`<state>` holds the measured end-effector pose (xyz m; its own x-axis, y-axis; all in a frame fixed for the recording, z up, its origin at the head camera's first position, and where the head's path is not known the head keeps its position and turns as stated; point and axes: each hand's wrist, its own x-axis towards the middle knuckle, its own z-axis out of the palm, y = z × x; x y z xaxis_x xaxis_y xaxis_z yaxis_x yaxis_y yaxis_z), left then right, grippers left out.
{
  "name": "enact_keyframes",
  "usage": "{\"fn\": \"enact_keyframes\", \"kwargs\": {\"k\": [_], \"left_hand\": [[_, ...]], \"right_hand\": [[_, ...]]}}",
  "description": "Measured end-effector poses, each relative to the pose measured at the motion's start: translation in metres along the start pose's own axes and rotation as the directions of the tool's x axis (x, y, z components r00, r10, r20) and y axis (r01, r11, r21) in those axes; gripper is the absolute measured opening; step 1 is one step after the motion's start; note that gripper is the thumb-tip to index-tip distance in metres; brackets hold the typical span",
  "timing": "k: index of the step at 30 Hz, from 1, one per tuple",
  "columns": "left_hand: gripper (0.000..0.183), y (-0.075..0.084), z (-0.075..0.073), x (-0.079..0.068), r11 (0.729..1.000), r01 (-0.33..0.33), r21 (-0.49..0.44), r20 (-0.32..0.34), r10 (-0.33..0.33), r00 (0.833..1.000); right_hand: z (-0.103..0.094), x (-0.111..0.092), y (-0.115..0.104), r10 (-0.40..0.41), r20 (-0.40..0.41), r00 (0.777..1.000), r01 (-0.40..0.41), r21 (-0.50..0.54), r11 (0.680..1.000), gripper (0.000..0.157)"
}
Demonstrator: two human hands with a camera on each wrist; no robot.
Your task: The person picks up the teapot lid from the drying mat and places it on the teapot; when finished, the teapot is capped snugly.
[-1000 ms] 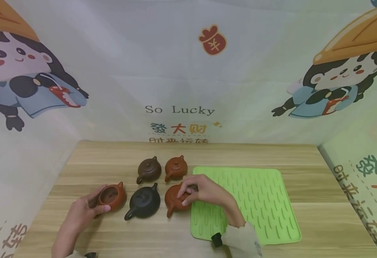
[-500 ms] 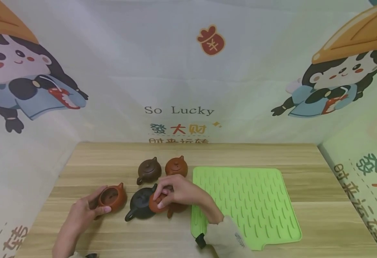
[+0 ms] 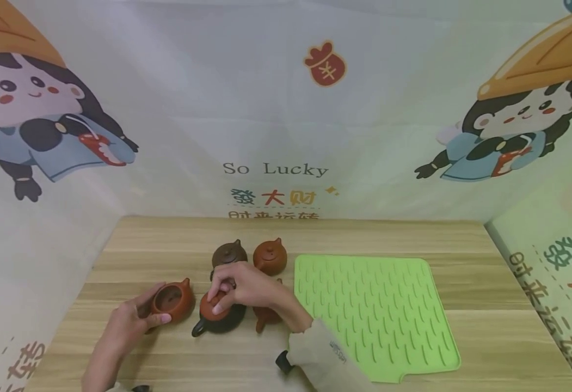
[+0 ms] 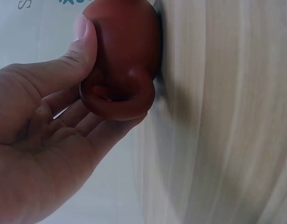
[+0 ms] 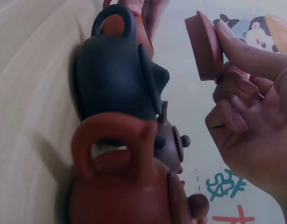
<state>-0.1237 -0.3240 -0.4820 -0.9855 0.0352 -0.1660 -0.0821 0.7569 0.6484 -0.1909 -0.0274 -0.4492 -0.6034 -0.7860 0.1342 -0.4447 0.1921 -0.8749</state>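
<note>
My left hand (image 3: 123, 321) grips a lidless reddish-brown teapot (image 3: 185, 307) by its sides, thumb near the rim. Its opening faces up in the head view, and its looped handle (image 4: 118, 105) shows in the left wrist view. My right hand (image 3: 246, 284) pinches a reddish teapot lid (image 3: 210, 312) between thumb and fingers. That lid (image 5: 205, 46) is held in the air above a black teapot (image 3: 229, 323), apart from it. Beside the black one, a red teapot (image 3: 264, 317) is partly behind my right arm; its knobbed lid shows in the right wrist view.
A dark brown teapot (image 3: 229, 253) and another red teapot (image 3: 270, 256), both lidded, stand in the back row. The ribbed green mat (image 3: 369, 310) lies to the right on the wooden table (image 3: 506, 326). A printed cloth hangs behind.
My right hand has carried the lid leftward, from over the front red teapot to over the black teapot. My left hand keeps its grip on the lidless teapot and has hardly moved.
</note>
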Motion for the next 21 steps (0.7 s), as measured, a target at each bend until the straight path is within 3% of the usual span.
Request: {"fn": "enact_keyframes", "kwargs": {"k": [6,14,17,21], "left_hand": [[0.085,-0.002,0.001,0.002,1.0,0.002,0.012,-0.004,-0.002,1.0],[0.085,-0.01,0.004,0.004,1.0,0.008,0.016,-0.025,-0.008,1.0],[0.086,-0.018,0.005,0.007,1.0,0.013,0.024,-0.012,-0.013,1.0],[0.087,-0.04,0.011,0.016,0.998,-0.003,0.061,-0.018,0.004,1.0]], "right_hand": [[0.001,0.012,-0.001,0.002,-0.023,1.0,-0.002,-0.008,1.0,0.014],[0.009,0.034,-0.003,0.071,-0.044,0.997,-0.073,-0.046,0.996,0.017],[0.015,0.046,-0.002,0.096,-0.054,0.994,-0.1,-0.087,0.991,0.018],[0.025,0.059,-0.001,0.134,-0.078,0.988,-0.143,-0.122,0.982,0.017]]}}
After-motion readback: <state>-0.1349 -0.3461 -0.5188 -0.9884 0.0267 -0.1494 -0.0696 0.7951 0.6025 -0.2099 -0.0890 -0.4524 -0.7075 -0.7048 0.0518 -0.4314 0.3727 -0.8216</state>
